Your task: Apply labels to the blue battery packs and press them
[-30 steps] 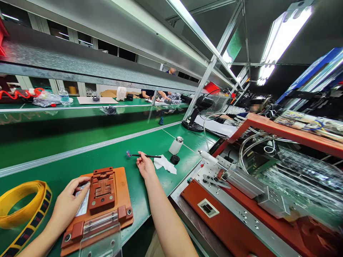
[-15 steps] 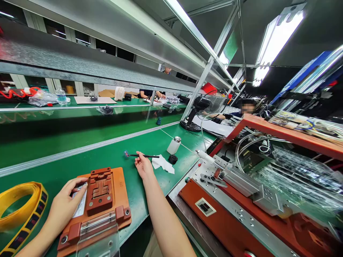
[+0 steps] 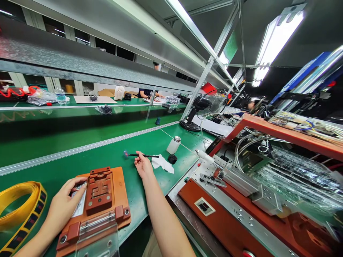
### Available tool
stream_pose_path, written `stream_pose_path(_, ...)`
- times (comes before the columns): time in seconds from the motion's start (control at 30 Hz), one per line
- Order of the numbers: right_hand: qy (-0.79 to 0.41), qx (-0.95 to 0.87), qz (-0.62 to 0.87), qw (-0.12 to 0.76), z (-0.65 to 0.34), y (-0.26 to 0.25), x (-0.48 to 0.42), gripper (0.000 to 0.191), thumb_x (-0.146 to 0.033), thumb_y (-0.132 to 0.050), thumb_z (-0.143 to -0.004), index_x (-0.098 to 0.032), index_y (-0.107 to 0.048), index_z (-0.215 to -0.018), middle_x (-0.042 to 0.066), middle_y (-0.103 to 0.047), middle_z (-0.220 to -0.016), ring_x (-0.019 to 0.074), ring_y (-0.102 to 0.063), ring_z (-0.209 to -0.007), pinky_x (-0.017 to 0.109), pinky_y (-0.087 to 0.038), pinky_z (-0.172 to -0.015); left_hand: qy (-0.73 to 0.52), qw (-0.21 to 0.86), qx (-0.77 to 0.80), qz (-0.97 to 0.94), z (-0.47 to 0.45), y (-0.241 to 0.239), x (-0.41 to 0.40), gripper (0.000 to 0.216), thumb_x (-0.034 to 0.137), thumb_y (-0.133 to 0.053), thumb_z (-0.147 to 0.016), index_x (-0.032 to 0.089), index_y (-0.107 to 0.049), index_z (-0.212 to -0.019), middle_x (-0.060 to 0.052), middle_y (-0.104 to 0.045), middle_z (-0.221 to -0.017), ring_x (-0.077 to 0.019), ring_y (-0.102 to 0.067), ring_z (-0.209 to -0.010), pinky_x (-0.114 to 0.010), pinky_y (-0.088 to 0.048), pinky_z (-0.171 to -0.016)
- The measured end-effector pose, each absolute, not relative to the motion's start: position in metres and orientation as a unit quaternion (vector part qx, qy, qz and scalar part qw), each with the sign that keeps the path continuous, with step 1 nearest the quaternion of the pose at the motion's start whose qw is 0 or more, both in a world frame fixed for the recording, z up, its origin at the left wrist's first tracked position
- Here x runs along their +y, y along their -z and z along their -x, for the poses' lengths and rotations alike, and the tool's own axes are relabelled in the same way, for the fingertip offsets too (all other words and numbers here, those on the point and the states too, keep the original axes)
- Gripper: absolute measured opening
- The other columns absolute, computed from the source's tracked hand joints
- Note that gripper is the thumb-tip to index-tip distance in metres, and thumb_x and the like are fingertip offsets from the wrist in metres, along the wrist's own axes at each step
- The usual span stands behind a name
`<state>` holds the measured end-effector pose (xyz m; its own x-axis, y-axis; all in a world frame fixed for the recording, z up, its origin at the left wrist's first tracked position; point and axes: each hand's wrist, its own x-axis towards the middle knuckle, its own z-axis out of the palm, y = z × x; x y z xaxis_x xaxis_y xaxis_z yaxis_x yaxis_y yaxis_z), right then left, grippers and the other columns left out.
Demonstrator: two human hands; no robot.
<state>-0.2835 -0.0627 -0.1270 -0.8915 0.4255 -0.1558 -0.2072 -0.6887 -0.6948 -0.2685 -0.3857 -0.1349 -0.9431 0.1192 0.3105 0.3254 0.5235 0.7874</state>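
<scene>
My left hand (image 3: 63, 207) rests on the left side of an orange-brown fixture (image 3: 121, 189), fingers curled on a flat white-and-dark part (image 3: 80, 203) lying in it. A raised block (image 3: 99, 191) sits in the fixture's middle, and a clear hinged flap (image 3: 98, 237) hangs at its near edge. My right hand (image 3: 143, 166) lies on the green bench, fingertips pinching a thin black stick (image 3: 144, 155) with a pink-blue tip (image 3: 125, 154).
A crumpled white wipe (image 3: 162, 163), a black cap (image 3: 172, 159) and a small clear bottle (image 3: 173, 145) lie beyond my right hand. A yellow tape reel (image 3: 18, 205) sits at far left. A red-and-metal machine (image 3: 235, 200) fills the right. A fan (image 3: 199, 110) stands behind; other people work farther off.
The view has shifted slightly left and down. Both hands stay where they were, the left on the part, the right on the stick.
</scene>
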Motion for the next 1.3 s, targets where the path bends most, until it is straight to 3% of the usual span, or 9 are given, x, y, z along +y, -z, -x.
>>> stream_pose_path(1.3, -0.909, -0.344, 0.159, 0.172, 0.2833, 0.1255, -0.0626, 0.035, -0.035, -0.091, -0.064, -0.015, -0.076, -0.089, -0.004, -0.055, -0.058, 0.0093, -0.056, -0.06, 0.019, -0.043, -0.053, 0.48, 0.074, -0.867, 0.111, 0.2691, 0.1341, -0.3862, 0.049, 0.064, -0.058, -0.075, 0.026, -0.072, -0.101, -0.003, -0.071, -0.113, -0.0224, -0.065, -0.085, -0.034, -0.054, -0.086)
